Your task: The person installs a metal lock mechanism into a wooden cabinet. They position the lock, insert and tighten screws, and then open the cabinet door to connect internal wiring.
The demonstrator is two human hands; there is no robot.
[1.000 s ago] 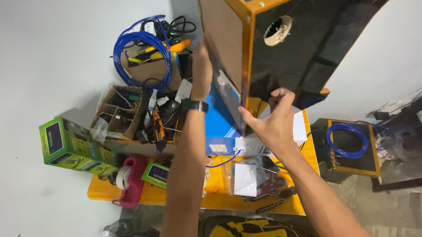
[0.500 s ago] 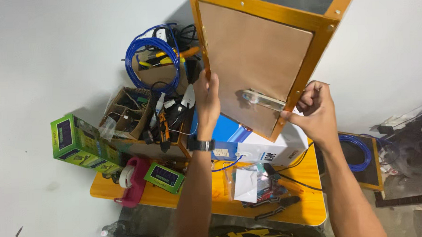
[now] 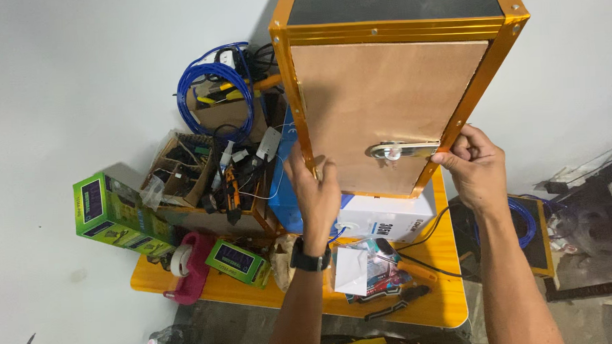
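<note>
Above the cluttered orange worktop (image 3: 446, 303), the orange-framed box (image 3: 391, 94) is lifted clear and held upright, brown panel and metal latch (image 3: 400, 150) facing the camera. Left hand (image 3: 315, 192) grips the near-left frame edge; right hand (image 3: 479, 166) clasps the near-right edge beside the latch. Judged status: box raised, not yet set down; latch appears untouched.

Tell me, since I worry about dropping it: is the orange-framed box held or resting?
Held: both hands, left hand and right hand, grip the box edges above the table.
</note>
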